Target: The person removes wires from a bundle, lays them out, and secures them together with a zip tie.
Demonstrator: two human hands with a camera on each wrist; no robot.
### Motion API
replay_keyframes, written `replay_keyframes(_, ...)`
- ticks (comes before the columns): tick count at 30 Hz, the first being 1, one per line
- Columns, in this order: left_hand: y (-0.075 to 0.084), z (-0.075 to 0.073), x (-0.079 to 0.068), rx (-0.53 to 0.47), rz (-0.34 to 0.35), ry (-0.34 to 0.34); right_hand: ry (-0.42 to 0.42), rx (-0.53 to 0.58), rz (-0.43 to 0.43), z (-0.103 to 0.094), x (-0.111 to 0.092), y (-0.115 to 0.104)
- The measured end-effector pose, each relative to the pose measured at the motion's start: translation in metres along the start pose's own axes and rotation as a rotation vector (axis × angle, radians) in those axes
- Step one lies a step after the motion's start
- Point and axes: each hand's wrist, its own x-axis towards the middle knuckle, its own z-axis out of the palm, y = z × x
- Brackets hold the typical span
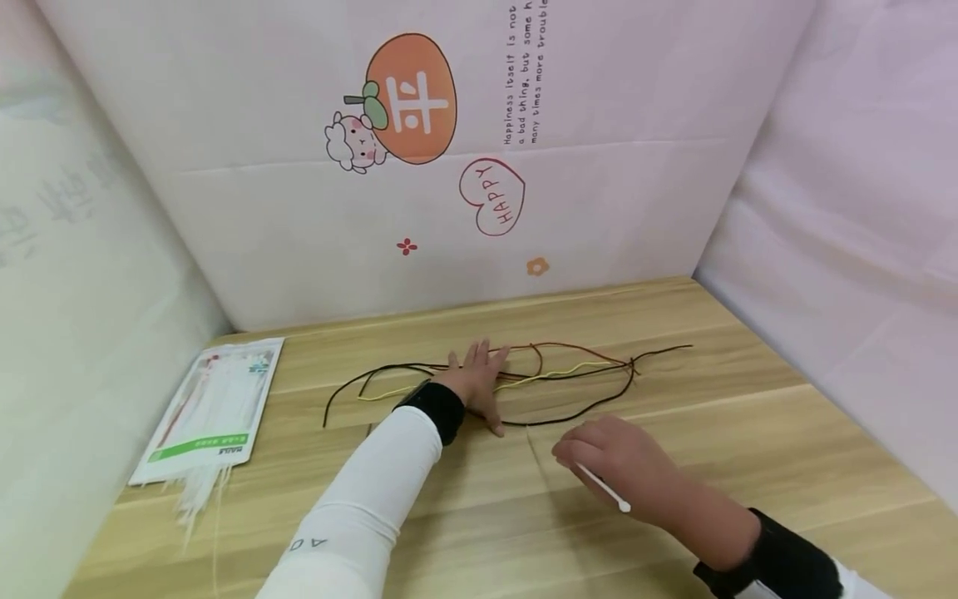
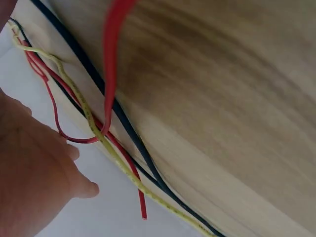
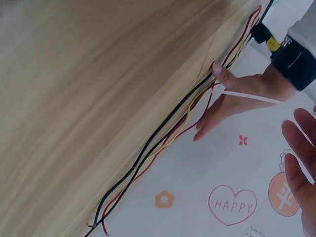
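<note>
A loose bundle of black, red and yellow wires [image 1: 569,420] lies across the table. My left hand [image 1: 475,383] rests over its middle with the fingers spread. In the left wrist view the wires [image 2: 123,123] run diagonally beside that hand [image 2: 34,168]. Nearer to me, my right hand [image 1: 621,466] pinches a white cable tie [image 1: 604,489], whose small head points back toward me. The right wrist view shows the white tie [image 3: 252,97] in front of the left hand [image 3: 242,94], with right-hand fingers [image 3: 298,163] at the edge; the pinch itself is hidden there.
At the left of the wooden table [image 1: 464,532] lies a clear and white packet [image 1: 213,408] with a green band. Several white cable ties [image 1: 198,495] stick out of its near end. Printed white cloth [image 1: 299,249] walls off the back and both sides.
</note>
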Motion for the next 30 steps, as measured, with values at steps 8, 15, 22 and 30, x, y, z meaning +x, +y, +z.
replay_keyframes(8,0.001,-0.005,0.003,0.045,-0.044,0.007,-0.041,0.01,-0.002,0.009,0.001,-0.003)
replay_keyframes(15,0.008,-0.005,0.016,0.053,0.003,0.069,-0.041,0.074,0.077,0.017,-0.001,0.015)
replay_keyframes(22,0.013,0.006,0.025,0.188,0.057,0.104,-0.057,0.047,0.117,0.029,-0.004,0.03)
replay_keyframes(30,0.016,0.012,0.028,0.282,0.106,0.134,-0.269,0.035,0.253,0.036,0.004,0.037)
